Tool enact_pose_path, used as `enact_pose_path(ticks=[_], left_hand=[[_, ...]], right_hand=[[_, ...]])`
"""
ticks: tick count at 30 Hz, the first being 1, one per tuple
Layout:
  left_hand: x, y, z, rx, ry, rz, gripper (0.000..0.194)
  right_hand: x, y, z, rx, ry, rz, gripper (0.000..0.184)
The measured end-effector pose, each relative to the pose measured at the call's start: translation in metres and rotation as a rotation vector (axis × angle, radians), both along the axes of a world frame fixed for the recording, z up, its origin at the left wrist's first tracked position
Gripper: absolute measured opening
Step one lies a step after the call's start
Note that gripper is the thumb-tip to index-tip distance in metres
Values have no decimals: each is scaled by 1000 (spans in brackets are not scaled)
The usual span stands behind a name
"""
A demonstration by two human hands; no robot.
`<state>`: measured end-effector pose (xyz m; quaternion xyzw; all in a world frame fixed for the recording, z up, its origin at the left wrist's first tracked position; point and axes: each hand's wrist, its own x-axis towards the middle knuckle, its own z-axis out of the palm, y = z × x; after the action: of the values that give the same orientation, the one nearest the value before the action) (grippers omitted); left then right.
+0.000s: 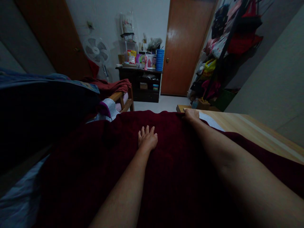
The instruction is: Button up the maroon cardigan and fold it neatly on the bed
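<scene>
A dark red blanket point(166, 171) spreads across the surface in front of me and fills the lower middle of the view. My left hand point(147, 139) lies flat on its upper middle, palm down with the fingers spread. Farther right, my right hand point(191, 115) is at the blanket's far corner, fingers curled around the edge. Its fingertips are partly hidden. Just beyond that hand, a strip of pale sheet point(210, 121) shows between the blanket and a light wooden board point(251, 126).
Dark cloth point(47, 114) hangs at the left beside a wooden frame point(127, 103) draped with reddish fabric point(116, 87). A standing fan point(97, 50), a dark cabinet point(140, 82) and a wooden door point(186, 47) are at the back. Bags and clothes point(242, 34) hang at the right.
</scene>
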<state>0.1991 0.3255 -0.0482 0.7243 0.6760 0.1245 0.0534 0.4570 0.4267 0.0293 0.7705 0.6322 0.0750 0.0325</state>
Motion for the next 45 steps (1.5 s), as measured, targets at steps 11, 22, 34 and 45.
enact_pose_path(ticks=[11, 22, 34, 45], left_hand=[[1, 5, 2, -70, -7, 4, 67], [-1, 7, 3, -109, -5, -26, 78], [0, 6, 5, -125, -15, -25, 79], [0, 4, 4, -107, -35, -13, 64]], right_hand=[[-95, -47, -35, 89, 142, 128, 62], [-82, -93, -67, 4, 269, 56, 66], [-49, -142, -46, -150, 88, 228, 64], [-113, -156, -37, -109, 360, 105, 60]])
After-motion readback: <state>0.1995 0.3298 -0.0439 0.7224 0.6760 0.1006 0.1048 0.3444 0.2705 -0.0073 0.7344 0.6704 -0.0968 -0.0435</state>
